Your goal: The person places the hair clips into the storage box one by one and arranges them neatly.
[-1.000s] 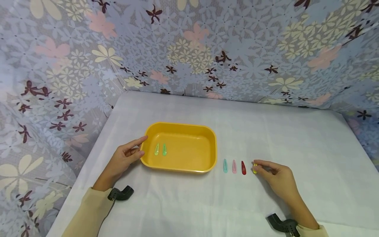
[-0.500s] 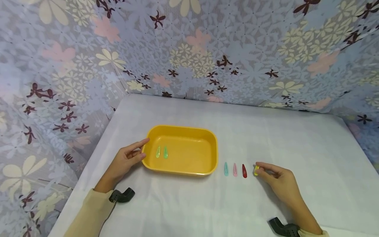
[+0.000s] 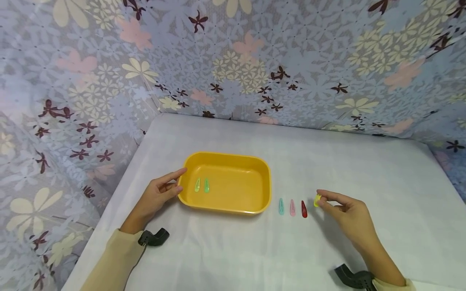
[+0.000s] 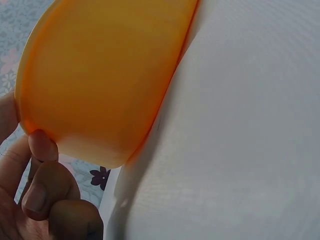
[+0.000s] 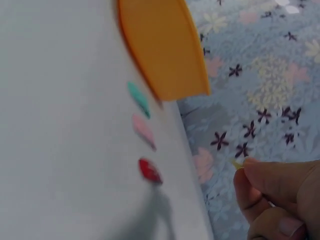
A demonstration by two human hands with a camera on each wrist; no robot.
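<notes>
Shift since the earlier frame: the yellow clip (image 3: 316, 201), in the right hand (image 3: 351, 214), has risen off the tabletop (image 3: 218, 250).
Head view, right hand: thumb and fingertips close together, pinching the yellow clip, to the right of the yellow tray (image 3: 233, 196) and beyond the other clips.
Head view, left hand (image 3: 156, 198): thumb and index finger spread apart, their tips touching the tray's left end.
Head view, clips right of the tray: teal clip (image 3: 281, 206) nearest it, then pink clip (image 3: 293, 207), then red clip (image 3: 304, 209), in a row.
Head view, clips inside the tray: yellow-green clip (image 3: 198, 184) and green clip (image 3: 206, 185), side by side toward its left end.
Head view, floral fabric (image 3: 255, 40): upright behind the tray.
Left wrist view, left hand: fingertips against the tray's end, other fingers curled just outside it.
Right wrist view, yellow clip: only a small tip shows from the pinch, apart from the tray.
</notes>
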